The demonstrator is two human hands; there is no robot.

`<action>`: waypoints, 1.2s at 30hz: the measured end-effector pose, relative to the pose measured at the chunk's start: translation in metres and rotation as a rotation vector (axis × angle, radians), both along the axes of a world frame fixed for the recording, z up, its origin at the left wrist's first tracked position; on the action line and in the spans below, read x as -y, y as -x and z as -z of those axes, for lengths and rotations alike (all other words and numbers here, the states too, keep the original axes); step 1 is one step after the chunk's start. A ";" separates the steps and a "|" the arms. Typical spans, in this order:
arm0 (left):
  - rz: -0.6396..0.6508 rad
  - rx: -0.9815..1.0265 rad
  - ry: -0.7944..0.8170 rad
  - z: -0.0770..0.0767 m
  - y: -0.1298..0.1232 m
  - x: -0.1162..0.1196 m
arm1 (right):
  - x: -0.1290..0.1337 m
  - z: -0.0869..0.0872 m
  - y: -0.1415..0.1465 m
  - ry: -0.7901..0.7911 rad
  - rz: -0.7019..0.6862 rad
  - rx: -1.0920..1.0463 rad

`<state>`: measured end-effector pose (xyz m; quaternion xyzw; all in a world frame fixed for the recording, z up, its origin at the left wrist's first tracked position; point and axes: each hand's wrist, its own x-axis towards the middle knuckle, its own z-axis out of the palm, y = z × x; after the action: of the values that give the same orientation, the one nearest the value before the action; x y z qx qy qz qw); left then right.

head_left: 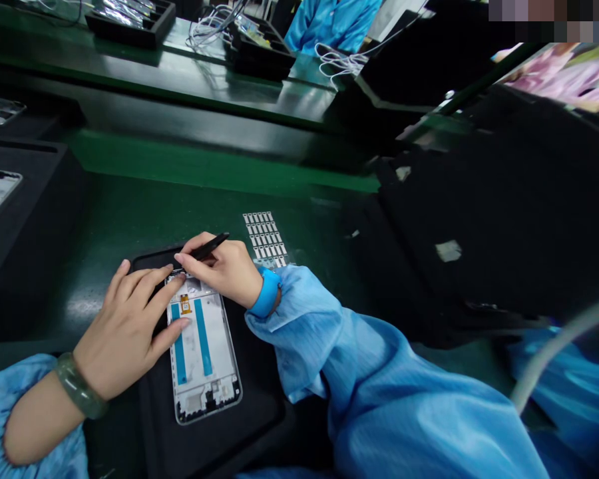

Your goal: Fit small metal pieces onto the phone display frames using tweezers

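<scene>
Near the bottom of the picture, the person's left hand (124, 329) is open with spread fingers, and it presses on a white phone frame (203, 352). The right hand (222, 269) is closed in a pen grip on a thin black tool (210, 245), and the tip of this tool is at the top end of the phone frame, close to the left fingers. A green stone bangle (80, 386) is on the left wrist, and a blue wrist strap (268, 293) is on the right wrist, just above a blue sleeve (369, 392).

The phone frame, with two blue strips on it, lies on a black tray (259, 412) at lower middle. Just above this tray, a sheet of small labels (264, 236) lies on the green table (104, 233). At upper left are black boxes (130, 23) with shiny parts inside, and at top middle are white cables (342, 63) and a co-worker's blue sleeve (329, 23).
</scene>
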<state>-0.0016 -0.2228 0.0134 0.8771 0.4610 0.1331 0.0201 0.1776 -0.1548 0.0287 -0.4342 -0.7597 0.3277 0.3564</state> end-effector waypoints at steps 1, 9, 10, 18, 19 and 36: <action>0.000 0.000 0.000 0.000 0.000 0.000 | 0.000 0.000 0.000 0.000 0.000 0.003; -0.003 0.002 0.004 -0.001 0.000 0.000 | 0.001 -0.002 0.001 -0.007 -0.012 0.012; 0.000 0.007 0.004 -0.001 0.001 -0.001 | 0.001 -0.002 0.001 -0.012 -0.018 0.014; 0.001 -0.003 0.000 -0.001 0.000 0.000 | 0.001 -0.002 0.002 -0.015 -0.020 0.017; 0.002 -0.004 -0.004 -0.001 0.000 0.000 | 0.001 -0.003 0.002 -0.011 -0.017 0.018; 0.001 -0.013 0.008 -0.001 0.001 -0.001 | 0.003 -0.002 0.003 -0.018 0.042 0.024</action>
<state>-0.0025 -0.2221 0.0148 0.8781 0.4613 0.1254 0.0209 0.1749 -0.1579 0.0309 -0.4506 -0.7576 0.3080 0.3580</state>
